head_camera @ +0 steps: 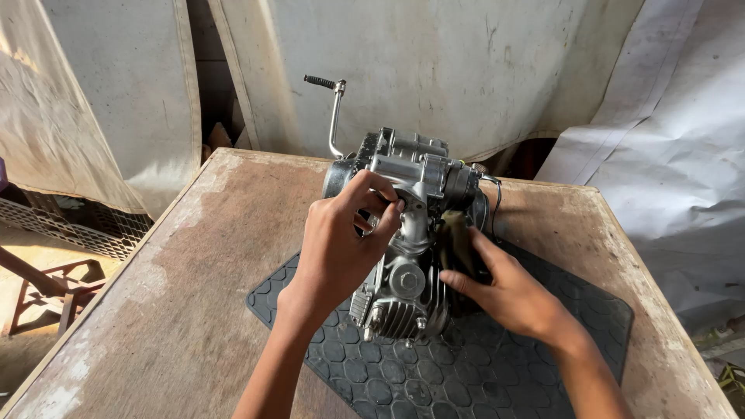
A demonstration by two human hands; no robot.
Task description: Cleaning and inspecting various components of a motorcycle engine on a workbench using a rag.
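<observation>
A small silver engine [407, 240] is seen at the centre of the frame, resting on a black rubber mat [535, 357] that is laid on a worn wooden table [194, 256]. The engine's long axis runs from the lower centre of the frame toward the upper centre, with the finned end nearest the camera and a kick lever [334, 116] rising from the far end at upper centre.

The left hand [337, 248] is placed on the engine's left flank; its fingers [380, 190] are curled closed over the upper casing. The right hand [504, 287] is laid against the right flank, fingers pressed on a dark cloth [454, 240] held flat to the casing; a closed grasp on the cloth cannot be confirmed.

The engine lies between both hands, each in contact. The left hand is set farther along the axis, the right nearer the finned end.

Pale tarpaulins [434, 70] are hung behind the table.
</observation>
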